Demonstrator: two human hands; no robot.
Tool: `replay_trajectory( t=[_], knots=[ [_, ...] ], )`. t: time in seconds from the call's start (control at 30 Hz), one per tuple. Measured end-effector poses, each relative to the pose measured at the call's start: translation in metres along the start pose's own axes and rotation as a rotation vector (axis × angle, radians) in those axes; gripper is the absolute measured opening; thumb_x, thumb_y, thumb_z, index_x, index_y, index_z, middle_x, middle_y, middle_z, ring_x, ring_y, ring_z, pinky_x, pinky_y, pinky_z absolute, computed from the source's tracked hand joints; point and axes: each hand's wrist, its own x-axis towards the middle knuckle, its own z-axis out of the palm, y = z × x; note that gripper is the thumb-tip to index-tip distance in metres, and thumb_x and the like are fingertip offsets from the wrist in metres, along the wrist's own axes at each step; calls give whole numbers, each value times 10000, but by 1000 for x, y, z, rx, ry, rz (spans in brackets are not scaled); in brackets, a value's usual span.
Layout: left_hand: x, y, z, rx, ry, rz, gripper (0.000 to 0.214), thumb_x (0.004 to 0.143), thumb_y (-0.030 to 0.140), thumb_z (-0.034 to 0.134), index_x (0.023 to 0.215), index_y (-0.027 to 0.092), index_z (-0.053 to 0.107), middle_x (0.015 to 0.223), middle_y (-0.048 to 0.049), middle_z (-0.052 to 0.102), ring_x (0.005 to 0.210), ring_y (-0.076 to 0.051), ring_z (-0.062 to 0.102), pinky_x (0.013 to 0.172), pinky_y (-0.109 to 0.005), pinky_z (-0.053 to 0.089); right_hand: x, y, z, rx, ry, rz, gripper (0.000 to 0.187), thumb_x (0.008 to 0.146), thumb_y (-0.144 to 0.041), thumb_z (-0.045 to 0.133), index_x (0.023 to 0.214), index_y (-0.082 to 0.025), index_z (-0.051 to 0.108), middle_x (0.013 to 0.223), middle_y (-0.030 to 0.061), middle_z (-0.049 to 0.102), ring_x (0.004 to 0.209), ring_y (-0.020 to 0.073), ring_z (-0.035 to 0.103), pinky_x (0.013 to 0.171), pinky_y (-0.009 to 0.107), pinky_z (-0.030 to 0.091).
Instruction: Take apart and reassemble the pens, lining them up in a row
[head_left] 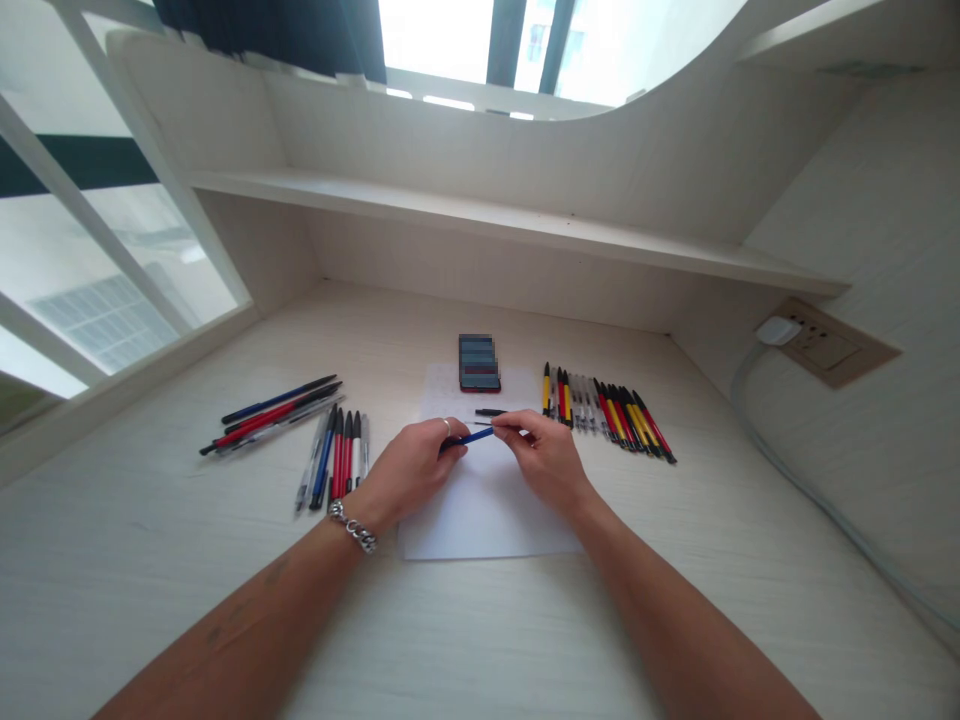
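Observation:
A blue pen barrel (478,436) with a dark end spans the gap between my two hands, held over a sheet of white paper (487,530). My left hand (420,462) is closed around its dark left end. Thumb and fingers of my right hand (546,455) pinch together at its right end; whether they also hold a small part is hidden. Just beyond the barrel lies a short black pen part (490,412), with a thin strip near it that I cannot make out.
A phone (480,364) lies behind the paper. Pens in red, blue, white and clear (341,455) sit left, with longer pens (274,410) farther left. Yellow, red, black and clear pens (630,420) line up right. A shelf (510,215) overhangs the desk; a cable (795,480) runs along the right wall.

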Motion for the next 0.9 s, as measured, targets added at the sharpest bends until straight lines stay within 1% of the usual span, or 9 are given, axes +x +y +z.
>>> replay_trajectory(
  t=[0.2, 0.27, 0.37, 0.43, 0.5, 0.6, 0.67, 0.73, 0.9],
  knots=[
    [0, 2, -1, -32, 2, 16, 191, 832, 244, 498, 967, 246, 632, 896, -9, 685, 824, -182, 613, 774, -277, 453, 1, -4, -1, 88, -13, 26, 148, 811, -259, 586, 886, -226, 709, 899, 46, 687, 834, 174, 614, 714, 274, 468],
    [1, 3, -1, -48, 3, 25, 185, 833, 242, 498, 961, 242, 631, 895, -9, 685, 824, -177, 612, 766, -271, 452, 3, -3, -2, 141, -39, 48, 158, 801, -272, 599, 900, -228, 714, 906, 45, 688, 839, 172, 612, 716, 272, 467],
    [1, 4, -2, -74, 4, 36, 182, 838, 241, 491, 958, 234, 628, 893, -10, 685, 824, -171, 611, 754, -266, 451, 5, 2, -3, 206, -86, 107, 218, 794, -332, 607, 956, -224, 706, 899, 43, 694, 817, 171, 610, 707, 277, 471],
    [1, 5, -3, -88, 12, 33, 182, 843, 247, 485, 958, 228, 624, 896, -12, 684, 824, -170, 612, 745, -265, 451, 7, 7, -5, 205, -67, 149, 270, 805, -371, 586, 992, -207, 691, 863, 47, 697, 765, 168, 608, 685, 284, 474],
    [1, 5, -3, -99, 21, 19, 177, 846, 251, 480, 956, 225, 616, 887, -11, 683, 816, -168, 613, 729, -263, 453, 9, 14, -7, 111, -8, 161, 266, 820, -366, 560, 976, -195, 690, 858, 50, 695, 744, 165, 602, 691, 290, 470],
    [2, 5, -4, -117, 34, -1, 161, 844, 248, 481, 949, 223, 601, 874, -5, 684, 810, -164, 618, 724, -261, 457, 11, 23, -10, -170, 47, 124, 188, 820, -289, 555, 898, -203, 703, 901, 46, 684, 792, 166, 592, 760, 298, 442],
    [2, 4, -3, -125, 41, -5, 154, 842, 247, 483, 944, 220, 596, 876, -8, 684, 815, -165, 622, 732, -263, 460, 11, 28, -11, -338, 29, 109, 169, 812, -251, 558, 884, -213, 706, 910, 46, 671, 836, 174, 580, 796, 305, 419],
    [2, 4, -3, -125, 44, -7, 154, 840, 247, 484, 942, 218, 595, 877, -12, 684, 816, -168, 624, 733, -266, 463, 11, 32, -10, -452, -6, 122, 167, 810, -245, 558, 887, -222, 705, 918, 50, 657, 884, 188, 565, 816, 312, 398],
    [2, 3, -4, -128, 47, -15, 154, 835, 245, 486, 936, 217, 599, 869, -10, 684, 805, -162, 623, 732, -262, 463, 12, 37, -6, -560, -77, 168, 156, 801, -293, 570, 892, -252, 689, 923, 48, 620, 912, 199, 535, 791, 311, 374]
  ],
)
